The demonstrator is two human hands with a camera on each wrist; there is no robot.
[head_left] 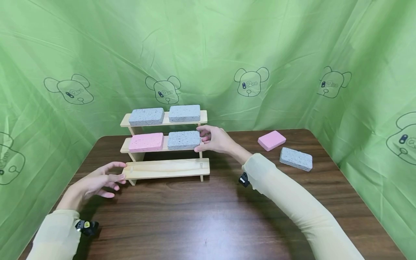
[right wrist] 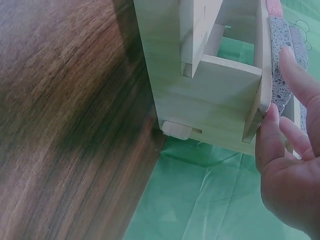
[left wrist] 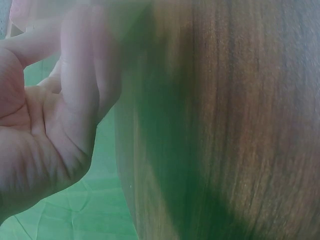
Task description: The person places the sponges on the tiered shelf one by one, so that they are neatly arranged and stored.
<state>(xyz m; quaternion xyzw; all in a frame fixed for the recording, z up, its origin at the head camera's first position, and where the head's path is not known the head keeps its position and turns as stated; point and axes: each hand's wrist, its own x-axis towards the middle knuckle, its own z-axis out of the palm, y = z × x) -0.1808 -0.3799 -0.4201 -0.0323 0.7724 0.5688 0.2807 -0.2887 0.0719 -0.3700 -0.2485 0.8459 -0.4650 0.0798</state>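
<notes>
The gray sponge (head_left: 183, 141) lies at the right of the wooden middle shelf (head_left: 125, 146); I'd settle it with light, level pressure — a hard push could knock the pink sponge (head_left: 146, 142) just left of it. The right hand (head_left: 218, 140), only partly spread, grips its right end; the left hand (head_left: 94, 182) — thumb and index apart — pinches the bottom shelf's (head_left: 165, 168) left end.

Glare whitens the bright counter (head_left: 209, 216) nearer the camera than the right fingers (head_left: 208, 128); the left wrist view is hazy, left fingers (left wrist: 79, 65) smeared toward their tips.
</notes>
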